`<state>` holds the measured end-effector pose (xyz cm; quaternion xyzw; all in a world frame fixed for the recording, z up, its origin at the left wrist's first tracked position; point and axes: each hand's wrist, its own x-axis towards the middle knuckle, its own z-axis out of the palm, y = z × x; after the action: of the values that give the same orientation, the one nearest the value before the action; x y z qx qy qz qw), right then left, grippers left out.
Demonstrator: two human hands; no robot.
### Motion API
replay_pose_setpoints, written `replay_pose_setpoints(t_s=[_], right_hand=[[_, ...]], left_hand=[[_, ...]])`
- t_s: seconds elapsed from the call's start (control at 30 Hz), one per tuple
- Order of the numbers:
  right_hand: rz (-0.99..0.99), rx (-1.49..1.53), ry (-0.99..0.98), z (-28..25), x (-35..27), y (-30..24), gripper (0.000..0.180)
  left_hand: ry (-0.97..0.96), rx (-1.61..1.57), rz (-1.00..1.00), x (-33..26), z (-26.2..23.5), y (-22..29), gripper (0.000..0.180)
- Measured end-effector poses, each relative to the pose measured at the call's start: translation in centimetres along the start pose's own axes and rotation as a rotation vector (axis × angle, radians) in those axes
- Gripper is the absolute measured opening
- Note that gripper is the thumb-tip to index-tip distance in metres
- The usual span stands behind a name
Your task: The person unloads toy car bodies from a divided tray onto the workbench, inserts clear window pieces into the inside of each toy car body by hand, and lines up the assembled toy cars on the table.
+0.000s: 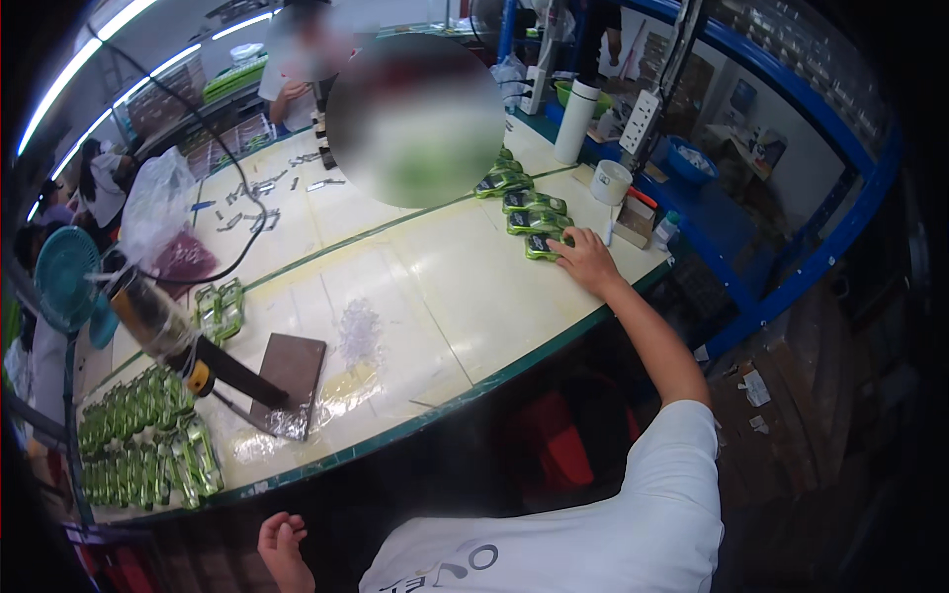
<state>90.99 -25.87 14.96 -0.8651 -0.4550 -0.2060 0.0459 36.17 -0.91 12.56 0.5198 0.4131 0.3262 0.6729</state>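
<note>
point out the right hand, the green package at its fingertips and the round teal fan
right hand [587, 262], head view, on its back
green package [538, 246], head view, on its dark front
round teal fan [67, 280], head view, on its grille

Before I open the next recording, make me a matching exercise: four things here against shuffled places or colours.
Things:
1. Right hand
2. Left hand
3. Fan
4. Board

Places or colours:
A. Teal
B. At a green pack
C. Brown
D. At the lower picture edge

Pairs: 1-B, 2-D, 3-A, 4-C
</note>
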Motion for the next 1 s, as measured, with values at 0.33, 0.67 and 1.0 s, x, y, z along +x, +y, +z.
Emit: replay_pose_setpoints(t_s=[0.33, 0.67, 1.0], right_hand=[[-0.108, -0.014, 0.088, 3.7, 6.1, 2.8, 0.034], [0.249, -0.099, 0.251, 11.4, 12.9, -1.5, 0.030], [0.158, 0.624, 0.319, 2.6, 2.6, -10.0, 0.027]], left_hand=[[0.074, 0.135, -0.119, 0.9, -0.8, -1.3, 0.020], [0.379, 1.287, 0.760, 2.9, -5.4, 4.1, 0.031], [0.112, 1.556, 0.753, 5.7, -8.7, 5.5, 0.048]])
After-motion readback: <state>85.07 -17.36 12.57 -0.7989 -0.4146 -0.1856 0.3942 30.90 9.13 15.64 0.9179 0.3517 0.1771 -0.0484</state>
